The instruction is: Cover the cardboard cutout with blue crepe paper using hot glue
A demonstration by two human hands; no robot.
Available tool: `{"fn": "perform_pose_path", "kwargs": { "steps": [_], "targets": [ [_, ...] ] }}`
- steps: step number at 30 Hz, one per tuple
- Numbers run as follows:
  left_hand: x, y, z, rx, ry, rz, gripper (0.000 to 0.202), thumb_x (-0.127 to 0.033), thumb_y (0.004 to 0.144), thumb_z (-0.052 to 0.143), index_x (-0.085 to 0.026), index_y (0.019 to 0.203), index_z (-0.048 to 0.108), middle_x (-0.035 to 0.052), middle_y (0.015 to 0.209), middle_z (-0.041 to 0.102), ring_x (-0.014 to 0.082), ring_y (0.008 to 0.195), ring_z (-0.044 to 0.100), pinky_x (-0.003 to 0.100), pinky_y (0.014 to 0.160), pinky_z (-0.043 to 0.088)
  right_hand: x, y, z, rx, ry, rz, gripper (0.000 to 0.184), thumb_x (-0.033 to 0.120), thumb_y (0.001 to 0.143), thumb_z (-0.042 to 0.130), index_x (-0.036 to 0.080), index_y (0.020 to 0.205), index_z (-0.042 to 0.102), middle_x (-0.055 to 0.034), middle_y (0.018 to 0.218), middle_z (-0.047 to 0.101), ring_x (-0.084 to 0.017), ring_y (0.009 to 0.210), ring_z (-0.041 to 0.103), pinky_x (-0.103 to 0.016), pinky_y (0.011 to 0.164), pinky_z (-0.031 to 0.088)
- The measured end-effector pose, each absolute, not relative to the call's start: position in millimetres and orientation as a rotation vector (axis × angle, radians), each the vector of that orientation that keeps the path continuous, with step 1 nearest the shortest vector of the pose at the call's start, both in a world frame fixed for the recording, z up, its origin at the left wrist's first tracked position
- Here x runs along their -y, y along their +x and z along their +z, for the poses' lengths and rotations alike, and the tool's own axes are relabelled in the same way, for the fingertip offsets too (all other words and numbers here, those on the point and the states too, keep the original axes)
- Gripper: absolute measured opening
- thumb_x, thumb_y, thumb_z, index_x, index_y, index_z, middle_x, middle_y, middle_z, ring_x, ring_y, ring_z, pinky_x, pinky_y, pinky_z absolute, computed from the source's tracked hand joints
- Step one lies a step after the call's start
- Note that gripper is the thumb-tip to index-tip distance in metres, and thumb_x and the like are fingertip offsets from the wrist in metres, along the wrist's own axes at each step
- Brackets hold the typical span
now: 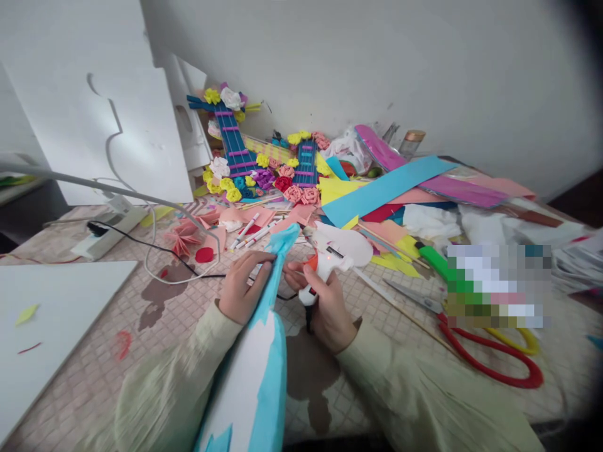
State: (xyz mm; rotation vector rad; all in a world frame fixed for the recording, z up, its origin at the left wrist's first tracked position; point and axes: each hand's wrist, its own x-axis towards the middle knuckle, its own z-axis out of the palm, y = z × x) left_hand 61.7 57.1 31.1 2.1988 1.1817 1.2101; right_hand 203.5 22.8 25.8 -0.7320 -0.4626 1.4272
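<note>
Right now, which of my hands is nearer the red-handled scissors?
Your right hand. It holds the glue gun, left of the scissors; your left hand, on the blue-and-white piece, is farther left.

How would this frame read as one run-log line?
left hand: touching narrow end of blue-and-white piece | right hand: gripping white glue gun | right side: red-handled scissors | behind: paper flowers

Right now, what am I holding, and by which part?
Right hand grips the glue gun by its handle; left hand holds the blue-edged piece by its narrow end.
</note>
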Motion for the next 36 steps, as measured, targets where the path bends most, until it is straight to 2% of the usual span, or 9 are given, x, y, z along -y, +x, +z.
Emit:
{"fn": "perform_pose_path", "kwargs": {
  "steps": [7, 12, 15, 20, 24, 27, 32, 34, 36],
  "targets": [
    [-41.7, 67.3, 38.2, -1.105, 1.904, 1.275, 0.02, -0.031, 0.084, 0.047, -0.019, 0.092, 0.062, 0.0054, 0.086, 0.064, 0.0203, 0.083, 0.058, 0.031, 0.076, 0.045, -8.5, 202.6, 29.1, 0.611, -0.677, 1.363, 0.016, 0.03, 0.075, 0.064, 0.022, 0.088, 0.059, -0.0042, 0.084, 0.068, -0.02, 0.078, 0.065, -0.037, 0.07, 0.054],
    [-38.6, 65.3, 35.3, -1.035, 1.58, 1.257, 0.031, -0.044, 0.084, 0.045, -0.02, 0.093, 0.063, 0.0063, 0.094, 0.063, 0.0231, 0.095, 0.056, 0.034, 0.086, 0.042, -2.9, 201.2, 26.6, 0.712, -0.699, 1.293, 0.013, 0.03, 0.08, 0.057, 0.022, 0.084, 0.066, -0.0056, 0.086, 0.069, -0.019, 0.079, 0.065, -0.039, 0.077, 0.052],
    [-38.4, 61.9, 38.5, -0.942, 1.44, 1.155, 0.041, -0.054, 0.078, 0.051, -0.02, 0.099, 0.06, 0.0076, 0.099, 0.062, 0.0258, 0.099, 0.055, 0.037, 0.088, 0.042, 0.8, 200.4, 25.4, 0.785, -0.739, 1.245, 0.015, 0.031, 0.081, 0.057, 0.023, 0.087, 0.067, -0.0056, 0.089, 0.068, -0.02, 0.081, 0.064, -0.037, 0.077, 0.052],
    [-41.4, 58.4, 46.3, -1.003, 1.431, 1.015, 0.038, -0.041, 0.065, 0.069, -0.023, 0.095, 0.056, 0.0055, 0.102, 0.058, 0.0248, 0.101, 0.054, 0.036, 0.086, 0.042, 1.8, 205.5, 26.7, 0.979, -0.787, 1.203, 0.018, 0.032, 0.082, 0.054, 0.022, 0.091, 0.067, -0.0052, 0.092, 0.066, -0.018, 0.082, 0.061, -0.033, 0.072, 0.05],
    [-43.9, 57.7, 45.4, -0.978, 1.445, 1.02, 0.033, -0.036, 0.067, 0.065, -0.021, 0.096, 0.054, 0.0059, 0.101, 0.057, 0.0236, 0.1, 0.052, 0.035, 0.087, 0.04, -2.1, 230.0, 33.9, 1.04, -0.826, 1.093, 0.017, 0.034, 0.082, 0.054, 0.021, 0.086, 0.064, -0.0025, 0.072, 0.063, -0.013, 0.056, 0.054, -0.027, 0.051, 0.045],
    [-43.4, 58.1, 44.5, -0.972, 1.477, 1.035, 0.031, -0.035, 0.069, 0.063, -0.02, 0.095, 0.054, 0.0053, 0.1, 0.056, 0.0229, 0.1, 0.052, 0.035, 0.089, 0.038, -1.6, 258.8, 43.4, 1.202, -0.968, 1.029, 0.015, 0.034, 0.079, 0.057, 0.021, 0.086, 0.062, -0.0001, 0.065, 0.058, -0.013, 0.052, 0.051, -0.028, 0.048, 0.043],
    [-41.8, 58.3, 45.7, -0.941, 1.47, 1.038, 0.033, -0.037, 0.071, 0.061, -0.018, 0.096, 0.052, 0.0061, 0.101, 0.056, 0.0235, 0.1, 0.052, 0.037, 0.091, 0.038, 4.0, 292.3, 57.9, 1.75, -1.187, 0.529, 0.003, 0.024, 0.073, 0.063, 0.024, 0.07, 0.061, 0.0018, 0.051, 0.053, -0.016, 0.052, 0.053, -0.029, 0.049, 0.045],
    [-41.7, 58.2, 45.5, -0.935, 1.467, 1.037, 0.033, -0.037, 0.072, 0.061, -0.017, 0.096, 0.052, 0.0064, 0.101, 0.057, 0.0236, 0.099, 0.053, 0.038, 0.091, 0.038, 3.2, 296.6, 61.4, 1.884, -1.149, 0.415, 0.005, 0.019, 0.074, 0.06, 0.024, 0.073, 0.06, 0.0018, 0.055, 0.054, -0.015, 0.051, 0.054, -0.028, 0.047, 0.045],
    [-41.6, 58.2, 44.8, -0.933, 1.466, 1.041, 0.032, -0.036, 0.072, 0.06, -0.018, 0.097, 0.052, 0.0069, 0.101, 0.058, 0.0238, 0.099, 0.052, 0.039, 0.09, 0.038, -1.0, 297.8, 65.1, 1.984, -1.116, 0.354, 0.007, 0.017, 0.075, 0.058, 0.023, 0.079, 0.06, -0.0018, 0.073, 0.061, -0.016, 0.063, 0.059, -0.027, 0.054, 0.048]
  ]
}}
